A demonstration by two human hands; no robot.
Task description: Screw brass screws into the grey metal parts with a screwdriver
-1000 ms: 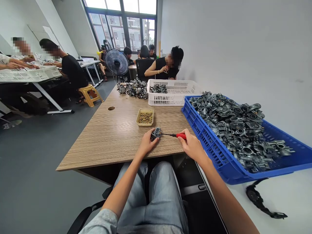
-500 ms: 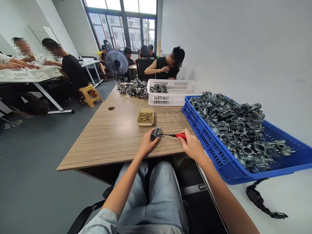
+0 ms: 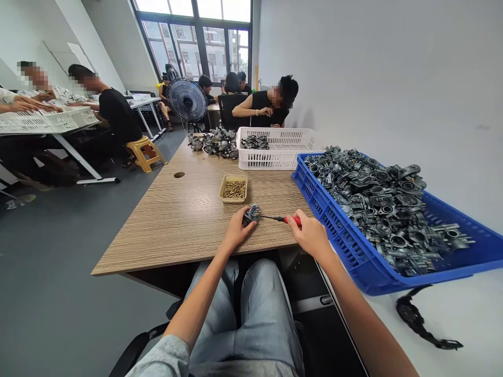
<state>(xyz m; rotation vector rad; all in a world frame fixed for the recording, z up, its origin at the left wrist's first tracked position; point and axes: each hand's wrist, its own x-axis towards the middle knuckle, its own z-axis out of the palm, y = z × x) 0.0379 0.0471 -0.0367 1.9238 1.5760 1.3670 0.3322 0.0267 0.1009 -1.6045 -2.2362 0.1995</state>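
Observation:
My left hand is closed around a small grey metal part resting on the wooden table near its front edge. My right hand grips a red-handled screwdriver, whose thin shaft points left with its tip at the part. A small tan tray of brass screws sits just beyond the part.
A blue crate heaped with grey metal castings stands at my right. A white basket and a pile of metal parts lie at the table's far end. Other people sit at tables behind and left. A fan stands on the floor.

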